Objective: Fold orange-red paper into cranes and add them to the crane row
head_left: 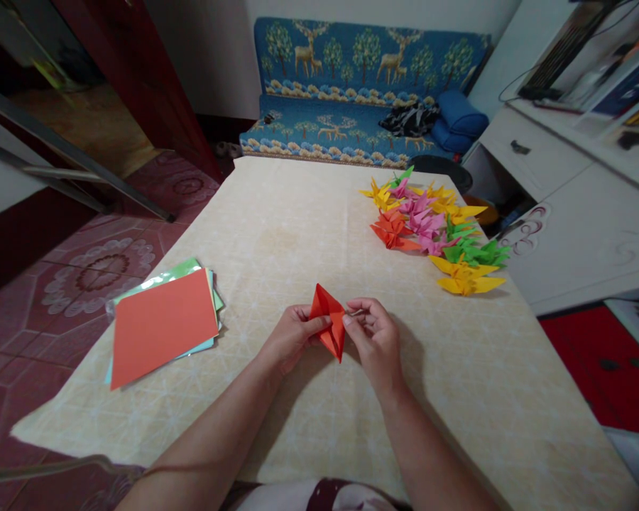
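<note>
Between my two hands is a piece of red-orange origami paper (327, 305), partly folded into a pointed diamond shape with an open pocket in its middle. My left hand (294, 332) grips its left side, the thumb lying across the fold. At the right corner, my right hand (375, 335) pinches the paper's edge between thumb and index finger. Both hands are just above the cloth-covered table (298, 262). Finished paper cranes (426, 223) in yellow, pink, green and red-orange lie grouped at the table's far right.
A stack of coloured paper sheets (165, 326), red-orange on top, lies at the left with a clear plastic wrapper under it. Behind the table stands a blue patterned sofa (319, 106). A white cabinet (591, 206) is along the right side, and a metal ladder (69, 172) leans at left.
</note>
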Demonstrator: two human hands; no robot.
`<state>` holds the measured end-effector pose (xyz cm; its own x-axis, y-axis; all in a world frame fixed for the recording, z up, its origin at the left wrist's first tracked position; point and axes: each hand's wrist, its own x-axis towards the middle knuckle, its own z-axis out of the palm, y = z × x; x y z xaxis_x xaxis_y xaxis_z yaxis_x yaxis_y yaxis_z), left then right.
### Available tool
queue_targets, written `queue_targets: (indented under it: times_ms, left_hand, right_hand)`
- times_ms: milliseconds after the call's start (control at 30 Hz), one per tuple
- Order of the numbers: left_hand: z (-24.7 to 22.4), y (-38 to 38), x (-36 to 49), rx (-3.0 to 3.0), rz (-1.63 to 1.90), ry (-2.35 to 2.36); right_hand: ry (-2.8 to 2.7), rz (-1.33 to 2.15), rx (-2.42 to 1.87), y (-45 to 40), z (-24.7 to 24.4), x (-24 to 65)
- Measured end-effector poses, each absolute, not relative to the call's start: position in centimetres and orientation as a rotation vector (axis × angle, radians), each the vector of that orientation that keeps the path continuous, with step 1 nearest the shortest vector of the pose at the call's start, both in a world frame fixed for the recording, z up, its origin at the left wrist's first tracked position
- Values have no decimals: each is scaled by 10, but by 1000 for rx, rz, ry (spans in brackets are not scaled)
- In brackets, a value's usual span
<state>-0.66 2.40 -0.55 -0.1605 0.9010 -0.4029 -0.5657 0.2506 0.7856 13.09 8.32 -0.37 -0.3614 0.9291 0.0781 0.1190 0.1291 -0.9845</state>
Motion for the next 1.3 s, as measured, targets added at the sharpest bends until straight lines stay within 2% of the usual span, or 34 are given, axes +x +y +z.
queue_targets:
  times_ms: [633,1300]
  left_hand:
    - [-11,31,9,511,1464,1395]
    - [-1,30,8,568,1384,1398]
  right_hand:
    - [-1692,1367,-982,85,-3,132]
    - [-1549,1522,-1115,95,-7,130]
